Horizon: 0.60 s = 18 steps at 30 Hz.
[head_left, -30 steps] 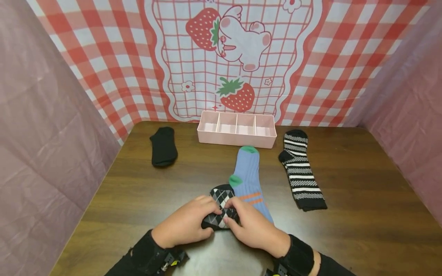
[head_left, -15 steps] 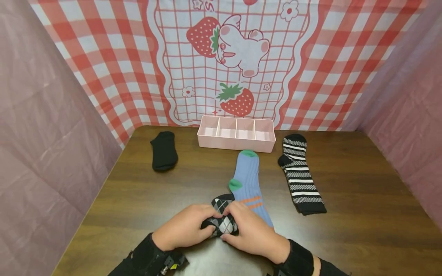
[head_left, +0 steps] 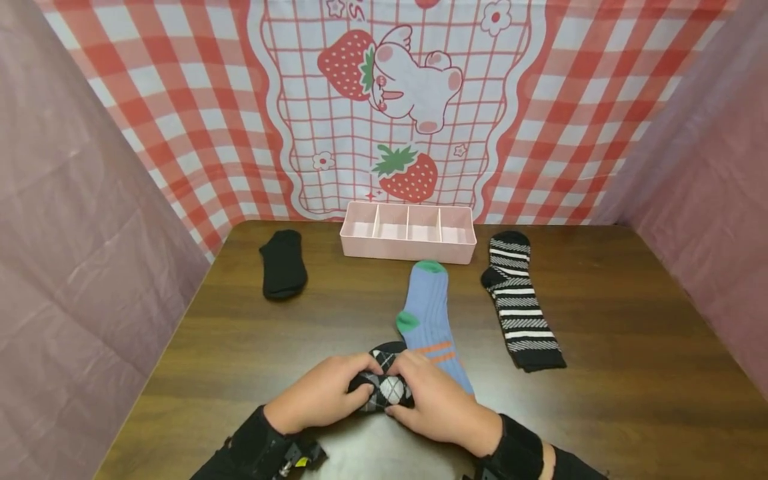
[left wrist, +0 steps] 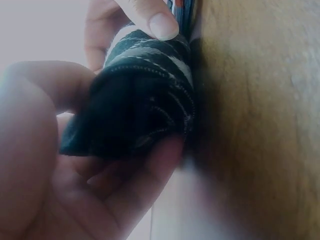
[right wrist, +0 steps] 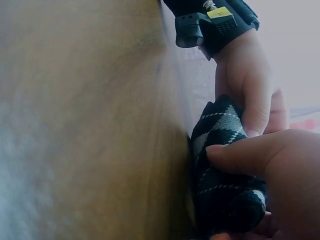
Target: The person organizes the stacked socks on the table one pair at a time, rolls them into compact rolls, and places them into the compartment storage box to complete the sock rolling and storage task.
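Between both hands lies a rolled-up argyle sock in black, grey and white, low over the table's near middle. My left hand grips its left end, thumb on the near side; in the left wrist view, fingers curl around the dark open cuff of the sock. The right hand holds the other end, and in the right wrist view its thumb presses on the patterned side of the roll. Just beyond the right hand is a blue sock with green heel and toe and orange stripes, its lower part partly covered by that hand.
A pink box with several compartments stands at the table's back edge. To the left lies a folded black sock; at right, a black-and-white striped sock. A checked strawberry cloth hangs behind the wooden table.
The argyle sock has been bunched into a tighter roll, and the right thumb has shifted to its near edge. The head view has tilted slightly. Other socks and the box stay put.
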{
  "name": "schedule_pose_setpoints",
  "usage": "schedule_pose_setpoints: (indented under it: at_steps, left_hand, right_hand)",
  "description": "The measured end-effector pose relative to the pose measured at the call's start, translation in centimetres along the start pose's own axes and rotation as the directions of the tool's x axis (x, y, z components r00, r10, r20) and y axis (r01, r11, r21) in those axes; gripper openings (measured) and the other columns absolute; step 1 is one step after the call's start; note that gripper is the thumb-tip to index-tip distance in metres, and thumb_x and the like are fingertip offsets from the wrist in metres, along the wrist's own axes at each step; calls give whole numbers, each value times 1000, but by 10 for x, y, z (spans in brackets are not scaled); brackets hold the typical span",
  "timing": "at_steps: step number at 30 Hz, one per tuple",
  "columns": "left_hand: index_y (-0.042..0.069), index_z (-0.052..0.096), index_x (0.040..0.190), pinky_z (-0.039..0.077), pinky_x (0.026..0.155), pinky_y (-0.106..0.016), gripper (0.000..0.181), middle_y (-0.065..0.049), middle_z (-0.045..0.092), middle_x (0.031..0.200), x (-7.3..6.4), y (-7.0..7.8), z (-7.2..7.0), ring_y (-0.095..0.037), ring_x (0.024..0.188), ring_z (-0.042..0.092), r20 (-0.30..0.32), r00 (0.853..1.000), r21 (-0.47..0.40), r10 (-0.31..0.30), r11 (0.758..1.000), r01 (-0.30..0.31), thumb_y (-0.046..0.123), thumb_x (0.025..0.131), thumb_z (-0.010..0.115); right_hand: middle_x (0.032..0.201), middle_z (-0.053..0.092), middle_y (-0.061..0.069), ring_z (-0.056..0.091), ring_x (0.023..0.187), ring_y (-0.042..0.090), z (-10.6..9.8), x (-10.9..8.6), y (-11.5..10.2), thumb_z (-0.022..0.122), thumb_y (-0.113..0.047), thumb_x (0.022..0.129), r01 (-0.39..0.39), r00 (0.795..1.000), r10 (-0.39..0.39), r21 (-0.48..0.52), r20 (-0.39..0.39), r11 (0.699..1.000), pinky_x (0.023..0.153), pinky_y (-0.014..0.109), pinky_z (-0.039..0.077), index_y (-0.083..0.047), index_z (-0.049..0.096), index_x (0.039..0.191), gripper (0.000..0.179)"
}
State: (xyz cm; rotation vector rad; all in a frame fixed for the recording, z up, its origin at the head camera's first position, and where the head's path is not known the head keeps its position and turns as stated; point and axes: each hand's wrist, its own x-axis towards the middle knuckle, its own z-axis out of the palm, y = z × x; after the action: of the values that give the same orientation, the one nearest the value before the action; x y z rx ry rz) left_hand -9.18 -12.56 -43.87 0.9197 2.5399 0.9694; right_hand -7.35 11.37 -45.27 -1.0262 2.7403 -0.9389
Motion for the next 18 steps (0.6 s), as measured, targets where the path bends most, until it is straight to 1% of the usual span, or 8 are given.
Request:
schedule_pose_setpoints:
  at_steps: [7, 14, 16, 18]
  left_hand:
    - [28, 66, 120, 52, 94, -37, 21, 6, 69, 120, -1, -3, -1, -8, 108, 63, 12, 1000, -20, 0, 1000, 0, 20, 102, 63]
    - [24, 69, 113, 52, 95, -35, 16, 10, 67, 116, -1, -5, -1, -6, 107, 61, -1, 999, -20, 50, 999, -50, 17, 100, 65]
    - [24, 69, 113, 51, 96, -35, 15, 10, 66, 117, -1, -5, -1, -7, 108, 61, 4, 999, -31, 49, 998, -49, 17, 100, 65]
    - [24, 69, 115, 51, 98, -36, 16, 9, 66, 120, -1, -4, -1, -8, 111, 61, 11, 999, -39, 33, 999, -32, 18, 101, 64]
  right_hand:
    - [114, 54, -9, 53, 107, 8, 1, 2, 1, 84, -30, 88, -7, 1000, 7, -5, 17, 1000, 90, 32, 50, -21, 55, 114, 40]
    - [112, 55, -10, 53, 105, 8, 0, 1, 1, 84, -29, 87, 3, 1000, -3, 8, 12, 1000, 88, 31, 50, -22, 56, 112, 38]
    - [110, 54, -11, 52, 103, 7, 0, 1, 1, 83, -30, 88, 5, 1000, -5, 14, 15, 1000, 86, 30, 49, -22, 57, 111, 36]
    - [109, 54, -11, 52, 102, 7, -1, 0, 0, 82, -32, 89, 4, 1000, -4, 18, 16, 1000, 86, 30, 49, -22, 57, 111, 34]
